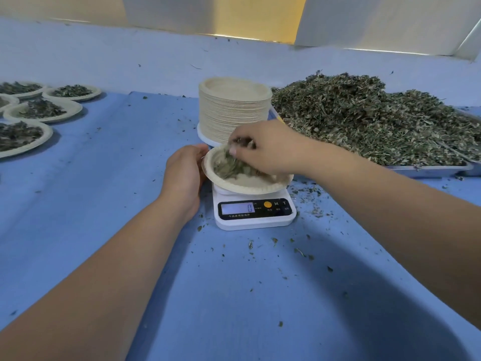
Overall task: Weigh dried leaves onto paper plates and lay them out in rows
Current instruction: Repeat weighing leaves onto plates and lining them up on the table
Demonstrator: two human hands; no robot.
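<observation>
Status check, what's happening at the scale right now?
Left hand holds plate rim, plate tilted on scale. Right hand pinches dried leaves over it. Display reads zero. Nothing blocking.

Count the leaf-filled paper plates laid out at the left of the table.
5: far-left plate, far-right plate, edge plate cut by the frame, middle plate, nearest plate. More may lie out of view.

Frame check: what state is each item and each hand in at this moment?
paper plate: over the scale, tilted, some leaves inside.
scale: on, display reads 0.
plate stack: upright, behind the scale.
leaf pile: heaped on a tray, right.
filled plates: laid out at left.
left hand: grips the paper plate's left rim.
right hand: pinches leaves over the paper plate.
</observation>
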